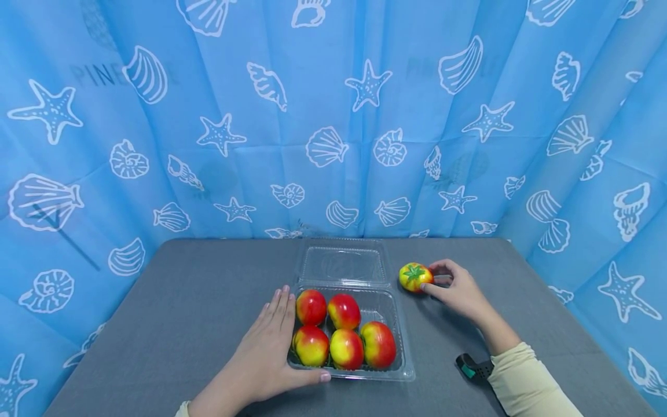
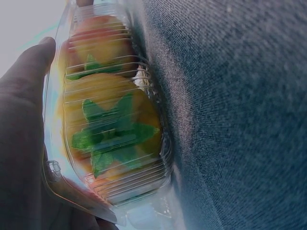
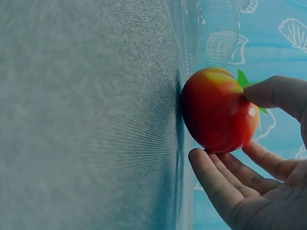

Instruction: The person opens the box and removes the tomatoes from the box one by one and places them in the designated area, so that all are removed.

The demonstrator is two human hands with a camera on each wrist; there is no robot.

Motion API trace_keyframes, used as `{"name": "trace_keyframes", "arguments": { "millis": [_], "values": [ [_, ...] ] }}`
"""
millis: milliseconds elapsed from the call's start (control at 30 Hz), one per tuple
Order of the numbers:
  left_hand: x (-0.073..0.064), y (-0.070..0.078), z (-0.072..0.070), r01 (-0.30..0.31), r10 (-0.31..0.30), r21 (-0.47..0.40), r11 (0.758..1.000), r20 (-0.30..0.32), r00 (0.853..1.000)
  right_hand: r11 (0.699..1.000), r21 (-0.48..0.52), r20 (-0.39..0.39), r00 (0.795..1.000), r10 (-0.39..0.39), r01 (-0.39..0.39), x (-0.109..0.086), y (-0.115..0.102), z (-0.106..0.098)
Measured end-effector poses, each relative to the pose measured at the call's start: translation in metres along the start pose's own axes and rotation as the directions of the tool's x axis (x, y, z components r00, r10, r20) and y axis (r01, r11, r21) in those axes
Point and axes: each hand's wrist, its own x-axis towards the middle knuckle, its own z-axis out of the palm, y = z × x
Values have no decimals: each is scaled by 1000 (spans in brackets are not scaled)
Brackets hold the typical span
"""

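Note:
A clear plastic clamshell box [image 1: 398, 370] stands on the table with its lid [image 1: 343, 263] folded back. Several red-and-yellow fruits [image 1: 378, 345] lie inside in two rows, the back right spot bare. My left hand [image 1: 263, 350] lies along the box's left side, fingers straight, its thumb at the front edge. In the left wrist view, green star-shaped leaves [image 2: 115, 134] show through the box wall. Right of the lid, my right hand [image 1: 458, 289] pinches another such fruit [image 3: 218, 110] between thumb and fingers, its green leafy top [image 1: 414, 271] facing up, its underside close to the table.
A grey cloth covers the table [image 1: 198, 307]. Behind and at both sides hangs a blue curtain [image 1: 323, 104] with white shells and starfish. A black strap-like object with a green patch [image 1: 471, 369] is at my right wrist, near the sleeve [image 1: 526, 376].

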Motion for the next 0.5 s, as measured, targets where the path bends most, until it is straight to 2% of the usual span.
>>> {"name": "trace_keyframes", "arguments": {
  "millis": [500],
  "values": [
    [0,1,-1,3,-3,-3,1000,-1,1000,999,-21,-37,999,-38,37,0,-2,-3]
  ]
}}
